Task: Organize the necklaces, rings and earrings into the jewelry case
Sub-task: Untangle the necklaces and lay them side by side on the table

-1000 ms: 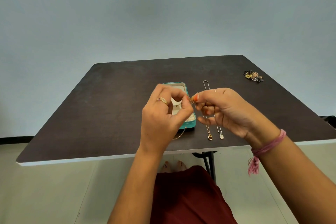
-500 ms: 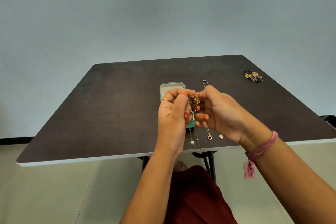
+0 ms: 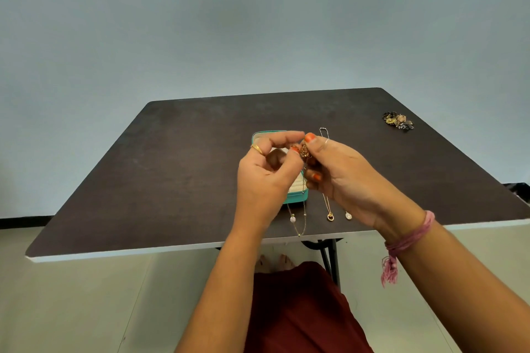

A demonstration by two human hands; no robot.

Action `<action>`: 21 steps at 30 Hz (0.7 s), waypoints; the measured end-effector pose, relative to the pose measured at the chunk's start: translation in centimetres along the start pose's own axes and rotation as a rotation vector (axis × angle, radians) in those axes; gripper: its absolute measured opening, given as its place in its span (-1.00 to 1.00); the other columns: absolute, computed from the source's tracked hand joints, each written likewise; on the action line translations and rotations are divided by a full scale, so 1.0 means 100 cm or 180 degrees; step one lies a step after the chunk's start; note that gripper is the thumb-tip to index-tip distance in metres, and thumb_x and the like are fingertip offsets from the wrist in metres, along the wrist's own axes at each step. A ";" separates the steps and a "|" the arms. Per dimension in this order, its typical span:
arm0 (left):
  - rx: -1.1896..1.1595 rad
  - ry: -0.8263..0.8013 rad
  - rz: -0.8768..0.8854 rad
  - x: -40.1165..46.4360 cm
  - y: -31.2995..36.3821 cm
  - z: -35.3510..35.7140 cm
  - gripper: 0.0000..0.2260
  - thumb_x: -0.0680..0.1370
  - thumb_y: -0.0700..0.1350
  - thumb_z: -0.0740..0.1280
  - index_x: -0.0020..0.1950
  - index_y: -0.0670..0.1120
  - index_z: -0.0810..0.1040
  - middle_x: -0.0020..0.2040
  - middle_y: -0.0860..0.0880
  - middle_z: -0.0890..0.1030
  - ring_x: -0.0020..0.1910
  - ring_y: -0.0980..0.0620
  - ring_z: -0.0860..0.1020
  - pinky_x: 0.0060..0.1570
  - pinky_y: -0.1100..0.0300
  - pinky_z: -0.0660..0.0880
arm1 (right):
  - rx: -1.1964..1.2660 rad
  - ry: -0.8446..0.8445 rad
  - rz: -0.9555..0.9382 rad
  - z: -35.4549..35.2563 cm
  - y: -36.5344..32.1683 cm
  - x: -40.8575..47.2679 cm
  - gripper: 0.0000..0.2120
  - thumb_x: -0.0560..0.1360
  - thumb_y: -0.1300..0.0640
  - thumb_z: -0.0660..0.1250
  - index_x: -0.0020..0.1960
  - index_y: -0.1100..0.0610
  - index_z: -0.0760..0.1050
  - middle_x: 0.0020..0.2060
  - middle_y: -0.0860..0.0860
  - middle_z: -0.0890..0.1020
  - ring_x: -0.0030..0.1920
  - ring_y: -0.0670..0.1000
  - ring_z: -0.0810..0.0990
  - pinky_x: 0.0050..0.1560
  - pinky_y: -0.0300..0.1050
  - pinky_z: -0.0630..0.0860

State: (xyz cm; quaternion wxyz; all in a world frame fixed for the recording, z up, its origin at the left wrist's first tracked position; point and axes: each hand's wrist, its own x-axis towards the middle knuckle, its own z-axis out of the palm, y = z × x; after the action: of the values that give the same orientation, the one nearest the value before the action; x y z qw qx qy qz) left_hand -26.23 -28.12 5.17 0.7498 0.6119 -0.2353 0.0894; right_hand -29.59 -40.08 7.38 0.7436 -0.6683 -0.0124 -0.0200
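Both hands have stayed raised over the case (image 3: 298,197) through the last second, working at the same small gold tangle (image 3: 303,151). The left hand (image 3: 266,178) has turned: half a second ago its knuckles hid the case, now its fingers (image 3: 282,137) arch open at the top, forefinger and thumb pinching the chain from the left. The right hand (image 3: 348,178) pinches the same bunch from the right, thumb on top, other fingers curled under. A thin chain with a pearl (image 3: 292,219) hangs from the tangle down past the front of the case to the bench (image 3: 172,180); a second ago barely a loop of it showed there, so more has been let out.

My reading is that she is freeing or straightening this necklace before laying it in the case, and nothing of it looks seated yet. Two more necklaces (image 3: 329,216) lie untouched just right of the case, and a cluster of earrings (image 3: 398,120) sits well apart at the far right corner. Most of the sorting seems still ahead
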 end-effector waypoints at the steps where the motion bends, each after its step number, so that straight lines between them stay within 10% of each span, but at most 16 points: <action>1: 0.0312 -0.0014 0.0202 0.001 -0.001 -0.003 -0.83 0.48 -0.24 0.34 -0.06 0.00 0.63 -0.37 -0.06 0.51 -0.43 0.17 0.38 -0.39 0.33 0.37 | -0.0112 0.0002 -0.0016 -0.001 0.001 0.000 -0.75 0.63 0.01 0.11 -0.07 0.06 0.52 -0.37 -0.09 0.37 -0.40 -0.15 0.30 -0.23 -0.19 0.30; 6: 0.1123 -0.0011 0.0911 0.006 -0.001 -0.011 -0.88 0.47 -0.27 0.37 -0.12 -0.06 0.62 -0.25 0.03 0.57 -0.44 0.16 0.43 -0.39 0.38 0.37 | -0.0207 0.0032 -0.0011 -0.001 0.001 0.002 -0.65 0.63 0.01 0.12 -0.26 -0.03 0.55 -0.36 -0.07 0.35 -0.39 -0.12 0.28 -0.25 -0.18 0.29; 14: -0.1065 -0.0072 -0.1208 0.005 0.006 -0.001 -0.82 0.58 -0.27 0.11 -0.16 -0.12 0.43 -0.44 0.03 0.36 -0.48 0.16 0.28 -0.49 0.32 0.21 | -0.0051 0.0024 0.0263 -0.002 -0.001 0.003 -0.72 0.63 0.03 0.11 -0.23 0.08 0.34 -0.39 -0.07 0.36 -0.45 -0.14 0.26 -0.29 -0.20 0.23; 21: -0.1180 -0.0287 -0.1302 0.006 0.008 -0.005 -0.79 0.57 -0.33 0.09 -0.16 -0.16 0.46 -0.37 -0.04 0.38 -0.45 0.16 0.32 -0.49 0.33 0.23 | 0.0145 -0.0045 0.0383 -0.009 -0.007 0.003 -0.74 0.60 -0.02 0.15 -0.18 0.09 0.44 -0.32 -0.05 0.50 -0.44 -0.13 0.34 -0.29 -0.23 0.35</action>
State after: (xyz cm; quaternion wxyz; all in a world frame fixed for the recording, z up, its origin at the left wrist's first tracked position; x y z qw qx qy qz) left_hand -25.89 -27.52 6.07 0.8402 0.5023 -0.1525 -0.1357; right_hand -29.35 -41.09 7.97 0.7583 -0.6509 0.0221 0.0299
